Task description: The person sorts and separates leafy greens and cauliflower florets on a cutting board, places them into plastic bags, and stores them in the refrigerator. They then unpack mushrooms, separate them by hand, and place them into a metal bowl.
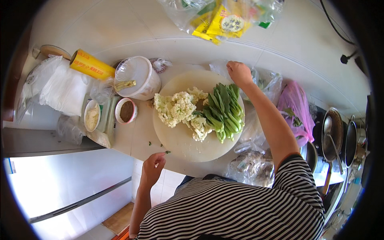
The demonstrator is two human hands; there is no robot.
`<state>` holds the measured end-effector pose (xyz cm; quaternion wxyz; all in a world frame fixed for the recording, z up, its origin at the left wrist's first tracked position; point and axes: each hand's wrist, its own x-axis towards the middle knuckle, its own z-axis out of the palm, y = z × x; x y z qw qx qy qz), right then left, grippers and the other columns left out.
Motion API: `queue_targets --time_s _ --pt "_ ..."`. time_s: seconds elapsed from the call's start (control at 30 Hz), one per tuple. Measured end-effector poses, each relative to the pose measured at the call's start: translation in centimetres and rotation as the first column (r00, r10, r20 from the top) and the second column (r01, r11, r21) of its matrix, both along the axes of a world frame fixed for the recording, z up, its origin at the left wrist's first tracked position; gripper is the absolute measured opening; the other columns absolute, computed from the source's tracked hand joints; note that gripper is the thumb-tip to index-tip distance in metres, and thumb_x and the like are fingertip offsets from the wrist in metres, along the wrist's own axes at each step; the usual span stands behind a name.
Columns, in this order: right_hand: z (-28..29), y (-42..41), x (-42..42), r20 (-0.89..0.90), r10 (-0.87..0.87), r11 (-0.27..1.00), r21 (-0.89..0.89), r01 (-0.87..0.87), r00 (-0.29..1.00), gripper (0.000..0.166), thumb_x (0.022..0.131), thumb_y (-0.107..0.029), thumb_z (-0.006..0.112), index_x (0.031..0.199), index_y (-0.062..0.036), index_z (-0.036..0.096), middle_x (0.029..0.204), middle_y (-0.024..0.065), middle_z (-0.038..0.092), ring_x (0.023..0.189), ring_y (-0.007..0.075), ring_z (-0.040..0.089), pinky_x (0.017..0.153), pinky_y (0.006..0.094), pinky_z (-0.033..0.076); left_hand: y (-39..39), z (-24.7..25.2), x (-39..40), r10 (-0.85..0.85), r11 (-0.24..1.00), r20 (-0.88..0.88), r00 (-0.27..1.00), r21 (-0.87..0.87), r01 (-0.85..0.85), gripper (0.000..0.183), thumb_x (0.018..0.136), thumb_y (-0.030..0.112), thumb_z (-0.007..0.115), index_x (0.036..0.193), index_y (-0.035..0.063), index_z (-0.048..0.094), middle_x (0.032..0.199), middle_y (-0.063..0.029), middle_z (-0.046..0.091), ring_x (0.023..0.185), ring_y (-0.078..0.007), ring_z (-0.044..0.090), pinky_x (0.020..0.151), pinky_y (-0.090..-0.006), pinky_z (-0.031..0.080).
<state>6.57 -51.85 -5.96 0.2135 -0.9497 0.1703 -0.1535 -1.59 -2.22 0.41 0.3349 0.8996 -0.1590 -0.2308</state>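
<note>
A round, pale cutting board (180,150) lies on the counter before me. Cauliflower florets (181,108) cover its left and middle, and a pile of leafy green bok choy (225,111) lies on its right. At the counter's front edge, my left hand (153,168) pinches a small green leaf scrap (168,152) at its fingertips. Two more scraps (150,143) lie a little further left. Beyond the board's far right rim is my right hand (239,73), its fingers curled beside a clear plastic bag (218,68); whether it grips the bag is hidden.
Left stand a lidded white tub (150,81), a bowl of brown paste (126,111), a small white dish (92,115) and a yellow roll (91,64). A pink bag (295,111) and pans (331,135) are right. Yellow packets (226,22) hang in a bag on the wall.
</note>
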Motion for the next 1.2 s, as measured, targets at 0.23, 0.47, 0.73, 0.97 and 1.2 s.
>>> queue_targets --time_s 0.23,0.47,0.73,0.97,1.2 --pt "-8.8 -2.8 6.9 -0.420 0.013 0.989 -0.129 -0.073 0.907 0.026 0.083 -0.029 0.067 0.101 -0.0109 0.068 0.098 0.0163 0.070 0.100 0.0350 0.066 0.086 0.0463 0.053 2.8 1.3 -4.0 0.050 0.985 -0.101 0.994 0.167 -0.033 0.036 0.086 0.014 0.069 0.118 0.0008 0.063 0.107 -0.0172 0.068 0.093 -0.0263 0.067 0.083 -0.0356 0.053" --pt "-6.9 -3.2 5.4 -0.052 -0.099 0.952 0.287 0.109 0.994 0.018 0.083 -0.015 0.066 0.095 -0.0021 0.065 0.097 0.0146 0.069 0.091 0.0351 0.066 0.078 0.0427 0.052 1.4 2.4 -4.7 -0.005 0.982 -0.082 0.997 0.185 0.020 0.037 0.086 0.016 0.068 0.120 0.0026 0.063 0.102 -0.0147 0.069 0.091 -0.0240 0.067 0.083 -0.0353 0.052" --pt "6.7 3.5 -9.0 0.472 -0.187 -0.056 0.871 -0.489 0.862 0.008 0.096 -0.007 0.054 0.099 -0.0041 0.060 0.094 0.0041 0.067 0.086 0.0161 0.065 0.072 0.0295 0.052 -5.8 4.4 -2.2 -0.164 0.979 -0.100 0.981 -0.139 0.149 0.035 0.092 0.019 0.064 0.121 -0.0004 0.061 0.111 -0.0120 0.068 0.102 -0.0207 0.064 0.089 -0.0323 0.049" --pt "7.7 17.3 -22.1 0.296 -0.117 -0.216 0.924 -0.316 0.948 0.017 0.099 -0.010 0.053 0.114 -0.0047 0.059 0.097 0.0040 0.066 0.084 0.0136 0.063 0.072 0.0296 0.052 -12.6 2.5 0.0 -0.455 0.704 -0.596 0.662 -0.696 -0.142 0.073 0.091 0.056 0.060 0.140 0.0032 0.047 0.132 -0.0076 0.056 0.123 -0.0213 0.051 0.102 -0.0384 0.042" --pt "8.3 24.0 -28.6 0.114 0.030 0.738 0.668 -0.099 0.993 0.009 0.093 -0.009 0.057 0.093 -0.0010 0.052 0.074 0.0130 0.062 0.066 0.0286 0.062 0.062 0.0382 0.048 -11.6 1.0 -0.2 -0.299 0.729 -0.704 0.644 -0.604 -0.322 0.048 0.094 0.036 0.064 0.127 0.0045 0.053 0.115 -0.0087 0.064 0.104 -0.0229 0.062 0.087 -0.0390 0.051"
